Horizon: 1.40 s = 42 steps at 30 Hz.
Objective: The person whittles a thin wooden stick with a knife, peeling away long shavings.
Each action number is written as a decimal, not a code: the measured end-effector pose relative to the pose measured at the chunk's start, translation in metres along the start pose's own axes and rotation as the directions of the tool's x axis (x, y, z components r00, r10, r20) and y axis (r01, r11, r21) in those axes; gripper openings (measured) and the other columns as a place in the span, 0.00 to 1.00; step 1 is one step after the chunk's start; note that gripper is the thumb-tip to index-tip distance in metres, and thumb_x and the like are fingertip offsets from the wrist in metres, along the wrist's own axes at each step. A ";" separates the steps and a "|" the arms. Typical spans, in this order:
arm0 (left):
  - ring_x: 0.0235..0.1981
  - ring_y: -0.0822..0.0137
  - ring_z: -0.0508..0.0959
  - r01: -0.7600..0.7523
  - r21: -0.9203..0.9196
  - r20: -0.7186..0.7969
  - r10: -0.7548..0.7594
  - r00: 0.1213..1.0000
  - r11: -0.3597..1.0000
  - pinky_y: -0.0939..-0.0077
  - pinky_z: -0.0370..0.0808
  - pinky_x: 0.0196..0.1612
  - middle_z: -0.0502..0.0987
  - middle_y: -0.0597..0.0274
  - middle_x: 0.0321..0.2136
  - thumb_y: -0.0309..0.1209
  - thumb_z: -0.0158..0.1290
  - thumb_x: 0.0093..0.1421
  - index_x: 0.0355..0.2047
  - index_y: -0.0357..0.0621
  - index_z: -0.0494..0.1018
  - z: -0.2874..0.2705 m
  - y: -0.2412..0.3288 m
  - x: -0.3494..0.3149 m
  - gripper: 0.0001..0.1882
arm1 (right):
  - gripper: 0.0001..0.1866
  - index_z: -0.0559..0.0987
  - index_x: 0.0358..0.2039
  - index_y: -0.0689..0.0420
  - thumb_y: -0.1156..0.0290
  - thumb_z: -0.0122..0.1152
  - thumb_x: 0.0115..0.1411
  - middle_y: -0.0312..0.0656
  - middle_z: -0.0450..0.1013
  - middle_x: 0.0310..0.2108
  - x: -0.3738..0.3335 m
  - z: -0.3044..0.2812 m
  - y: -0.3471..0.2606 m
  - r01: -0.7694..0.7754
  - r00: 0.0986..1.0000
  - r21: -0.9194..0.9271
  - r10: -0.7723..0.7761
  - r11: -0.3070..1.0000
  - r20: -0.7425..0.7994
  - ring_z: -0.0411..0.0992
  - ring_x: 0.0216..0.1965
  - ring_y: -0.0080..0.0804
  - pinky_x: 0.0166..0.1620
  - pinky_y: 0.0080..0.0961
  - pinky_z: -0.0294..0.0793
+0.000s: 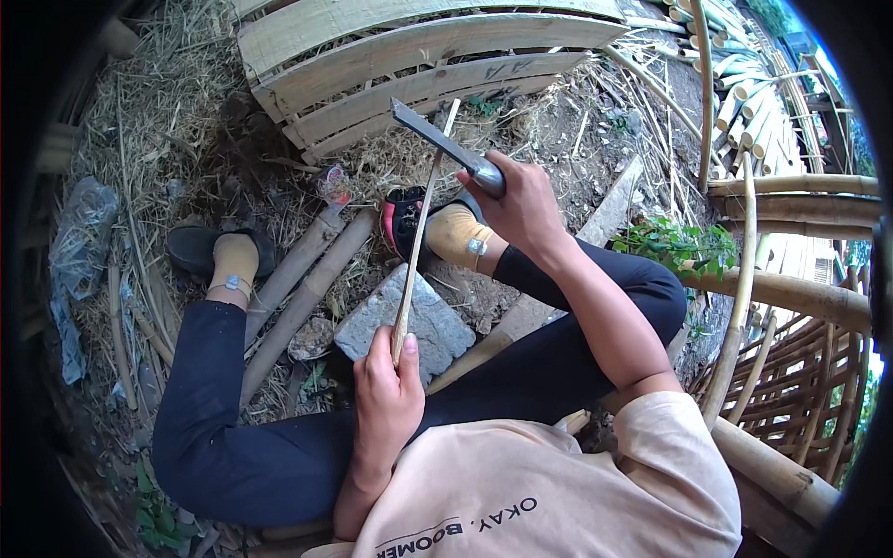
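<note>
My left hand is closed around the lower end of a thin, pale bamboo strip, which points up and away from me. In my right hand is a knife with a long, straight, dark blade and a grey handle, gripped by that handle. The blade slants up to the left and crosses the strip near its far end. Whether the edge touches or bites into the strip, I cannot tell. Below the strip's middle lies a rough grey stone block, between my bent legs.
A slatted wooden crate stands at the far side. Bamboo poles lie left of the stone on straw-strewn ground. A crumpled plastic bag is at the far left. On the right are a bamboo frame, green leaves and stacked bamboo.
</note>
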<state>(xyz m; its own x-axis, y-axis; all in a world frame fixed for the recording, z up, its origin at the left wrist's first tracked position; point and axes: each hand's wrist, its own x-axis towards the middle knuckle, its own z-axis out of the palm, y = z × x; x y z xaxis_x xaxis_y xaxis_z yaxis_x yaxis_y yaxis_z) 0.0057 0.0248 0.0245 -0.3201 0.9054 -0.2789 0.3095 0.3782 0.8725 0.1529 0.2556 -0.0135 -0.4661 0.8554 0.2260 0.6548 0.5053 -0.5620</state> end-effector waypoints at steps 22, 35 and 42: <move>0.15 0.46 0.68 -0.062 0.043 -0.027 0.063 0.998 0.997 0.55 0.61 0.22 0.65 0.49 0.14 0.32 0.45 0.72 0.32 0.36 0.67 0.007 0.001 -0.006 0.13 | 0.10 0.76 0.26 0.60 0.69 0.66 0.56 0.56 0.72 0.19 0.006 -0.006 0.012 -0.002 0.999 -0.025 0.001 1.000 -0.036 0.73 0.24 0.59 0.29 0.45 0.71; 0.21 0.39 0.76 -0.146 0.004 0.022 0.146 0.989 0.989 0.53 0.68 0.24 0.72 0.43 0.18 0.32 0.47 0.71 0.38 0.35 0.71 0.018 0.023 -0.033 0.11 | 0.13 0.82 0.29 0.59 0.62 0.62 0.63 0.54 0.77 0.22 0.046 -0.045 0.078 -0.266 0.948 -0.184 0.222 0.946 -0.229 0.78 0.24 0.49 0.32 0.44 0.76; 0.19 0.44 0.73 -0.034 0.000 -0.042 0.034 0.999 0.999 0.55 0.65 0.24 0.71 0.46 0.17 0.33 0.46 0.72 0.36 0.35 0.70 -0.002 0.008 -0.009 0.12 | 0.20 0.77 0.21 0.60 0.60 0.66 0.64 0.38 0.68 0.13 0.030 -0.078 0.060 -0.286 0.923 0.060 0.292 0.956 -0.251 0.63 0.16 0.21 0.22 0.28 0.62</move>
<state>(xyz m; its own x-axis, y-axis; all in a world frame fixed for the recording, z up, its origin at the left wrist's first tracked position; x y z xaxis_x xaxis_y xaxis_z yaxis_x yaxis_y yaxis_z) 0.0095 0.0193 0.0346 -0.3469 0.9087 -0.2322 0.3204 0.3475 0.8812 0.2248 0.3201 0.0216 -0.0896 0.9656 0.2440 0.7243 0.2314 -0.6496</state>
